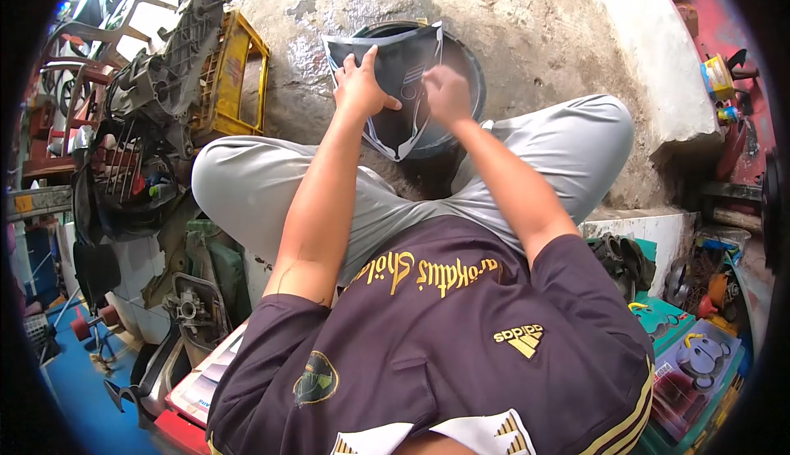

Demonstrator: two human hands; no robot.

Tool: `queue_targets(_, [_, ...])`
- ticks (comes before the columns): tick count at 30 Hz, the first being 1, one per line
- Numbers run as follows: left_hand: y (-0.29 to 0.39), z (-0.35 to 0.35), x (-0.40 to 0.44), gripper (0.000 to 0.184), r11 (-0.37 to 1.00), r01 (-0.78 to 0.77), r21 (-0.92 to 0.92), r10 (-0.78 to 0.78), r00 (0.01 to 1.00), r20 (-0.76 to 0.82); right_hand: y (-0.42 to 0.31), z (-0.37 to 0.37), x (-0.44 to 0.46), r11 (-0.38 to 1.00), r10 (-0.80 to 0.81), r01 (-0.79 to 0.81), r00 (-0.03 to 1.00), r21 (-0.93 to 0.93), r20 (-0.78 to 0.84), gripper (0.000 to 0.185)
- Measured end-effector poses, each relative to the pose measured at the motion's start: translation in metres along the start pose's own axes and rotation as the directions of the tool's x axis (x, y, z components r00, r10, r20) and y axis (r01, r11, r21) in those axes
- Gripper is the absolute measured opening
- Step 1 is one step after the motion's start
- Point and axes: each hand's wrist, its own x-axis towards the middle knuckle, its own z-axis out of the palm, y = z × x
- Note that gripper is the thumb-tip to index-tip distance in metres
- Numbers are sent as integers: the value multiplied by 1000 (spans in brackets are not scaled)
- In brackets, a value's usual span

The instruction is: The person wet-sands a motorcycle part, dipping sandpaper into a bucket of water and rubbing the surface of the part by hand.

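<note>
Blue floor surface [90,389] we enter first, at lower left. Grey metal engine casing [177,56], long and irregular: we find it at upper left, leaning beside a yellow plastic crate [251,76] with open sides. Next we record our left hand [356,89], its fingers spread wide and laid on the upper left of a dark, glossy, pointed panel with pale edges [403,64]; it presses flat and clasps nothing. We locate this panel across a dark round basin [475,76], between our bent knees, its pointed end towards us. Our right hand [447,95], blurred, we list at the panel's right edge, fingers curled narrow; whether it grips anything we cannot tell. Grey smooth-cloth trousers [559,146] we note on both sides of the basin. Pale, rough concrete floor [568,52] extends beyond. Last, at lower right, we log a flat, picture-printed box [695,373] on green packaging.
</note>
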Motion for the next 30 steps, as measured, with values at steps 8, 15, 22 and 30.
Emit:
queue_targets(8, [-6,8,-2,127,1000,-18,-11,18,1000,-6,54,-45,155,894,415,-442,880,76,232,11])
queue_targets(15, [1,-4,-21,118,991,-122,-50,121,992,-25,-22,-136,219,925,333,-105,688,-365,644,20])
queue_targets(22, [13,-44,-49,111,949,-310,-53,309,951,-22,-29,-139,213,918,135,227,594,-326,793,18])
queue_targets(30, [30,-117,-58,99,909,-416,13,413,905,99,-13,-129,224,963,100,153,560,-221,823,19])
